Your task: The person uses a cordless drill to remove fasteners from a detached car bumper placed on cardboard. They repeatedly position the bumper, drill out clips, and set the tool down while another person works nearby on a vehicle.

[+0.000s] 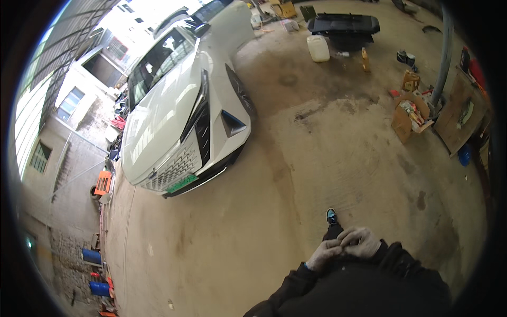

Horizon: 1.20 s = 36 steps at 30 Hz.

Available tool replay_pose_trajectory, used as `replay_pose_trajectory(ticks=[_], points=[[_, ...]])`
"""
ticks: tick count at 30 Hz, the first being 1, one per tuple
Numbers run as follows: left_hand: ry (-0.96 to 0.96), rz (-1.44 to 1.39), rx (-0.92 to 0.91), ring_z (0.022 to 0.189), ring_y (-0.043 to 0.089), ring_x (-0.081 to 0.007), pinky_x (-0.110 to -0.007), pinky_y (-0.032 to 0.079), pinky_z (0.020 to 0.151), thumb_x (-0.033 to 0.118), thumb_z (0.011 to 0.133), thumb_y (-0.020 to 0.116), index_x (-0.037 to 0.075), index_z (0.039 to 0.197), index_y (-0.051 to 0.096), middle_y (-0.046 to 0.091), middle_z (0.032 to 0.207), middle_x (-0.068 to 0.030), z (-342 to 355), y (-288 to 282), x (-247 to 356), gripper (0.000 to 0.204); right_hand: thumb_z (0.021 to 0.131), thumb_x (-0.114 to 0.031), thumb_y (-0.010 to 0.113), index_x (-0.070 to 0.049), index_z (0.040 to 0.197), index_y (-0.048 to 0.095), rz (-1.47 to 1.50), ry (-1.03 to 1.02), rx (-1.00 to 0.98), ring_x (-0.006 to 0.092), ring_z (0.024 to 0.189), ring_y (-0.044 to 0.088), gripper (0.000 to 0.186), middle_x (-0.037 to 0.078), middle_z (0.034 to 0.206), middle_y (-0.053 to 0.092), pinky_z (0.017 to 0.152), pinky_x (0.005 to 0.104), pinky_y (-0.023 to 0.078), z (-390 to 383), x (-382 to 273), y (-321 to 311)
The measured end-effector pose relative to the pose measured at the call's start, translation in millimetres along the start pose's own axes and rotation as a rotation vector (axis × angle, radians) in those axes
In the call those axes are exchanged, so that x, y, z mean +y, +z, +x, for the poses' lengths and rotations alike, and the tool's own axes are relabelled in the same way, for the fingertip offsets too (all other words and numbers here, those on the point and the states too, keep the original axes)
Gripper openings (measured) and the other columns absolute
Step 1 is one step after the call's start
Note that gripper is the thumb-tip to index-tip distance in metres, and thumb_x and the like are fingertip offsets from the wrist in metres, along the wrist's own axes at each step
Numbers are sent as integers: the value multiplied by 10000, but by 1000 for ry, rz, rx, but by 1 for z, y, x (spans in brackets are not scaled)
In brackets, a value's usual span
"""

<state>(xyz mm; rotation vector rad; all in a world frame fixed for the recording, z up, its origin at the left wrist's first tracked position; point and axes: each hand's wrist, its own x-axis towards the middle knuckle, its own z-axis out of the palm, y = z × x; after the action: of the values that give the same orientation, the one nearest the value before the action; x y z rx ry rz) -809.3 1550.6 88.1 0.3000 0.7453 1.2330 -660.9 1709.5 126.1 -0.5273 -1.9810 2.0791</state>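
Note:
My two hands meet in front of my body at the lower right, both in pale, soiled work gloves. My left hand (323,254) has its fingers closed, their tips touching the fingers of the other hand. Curled in a pinch, my right hand (363,243) presses its fingertips against the left. Whatever they may pinch between them is hidden or too small to name. Beneath the hands, one dark shoe (331,216) of mine shows on the floor. A white car (166,116) stands ahead to the left, its front toward me and apart from my hands.
A pale plastic jug (318,48) stands near a black car part (343,25) at the back. An open cardboard box (404,119) with assorted items sits by a grey post (443,58) on the right. Blue drums (92,257) line the left edge.

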Motion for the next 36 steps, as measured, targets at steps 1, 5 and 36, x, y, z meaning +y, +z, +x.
replay_pose_trajectory(ticks=[1, 5, 36], points=[[2, 3, -9, 979, 635, -109, -253, 510, 859, 341, 909, 732, -28, 1207, 625, 675, 1078, -38, 20, -1, 27, 486, 747, -19, 746, -30, 889, 782, -20, -12, 24, 266, 930, 722, 147, 156, 1077, 729, 814, 343, 582, 23, -9, -14], [-72, 53, -60, 936, 635, -95, -242, 507, 823, 310, 907, 728, -25, 1183, 639, 678, 1043, -27, 102, 5, 139, 444, 743, 12, 736, -20, 883, 778, -107, -88, 139, 244, 902, 721, 149, 144, 1090, 722, 766, 325, 577, 100, -56, -78], [305, 492, 566, 731, 650, -230, -332, 540, 718, 210, 973, 638, -114, 1346, 542, 692, 1171, -207, 792, -67, 553, 503, 1023, -195, 550, -12, 1171, 676, 34, 41, 776, 135, 834, 650, 267, 58, 948, 707, 762, 277, 529, 536, -112, -749]])
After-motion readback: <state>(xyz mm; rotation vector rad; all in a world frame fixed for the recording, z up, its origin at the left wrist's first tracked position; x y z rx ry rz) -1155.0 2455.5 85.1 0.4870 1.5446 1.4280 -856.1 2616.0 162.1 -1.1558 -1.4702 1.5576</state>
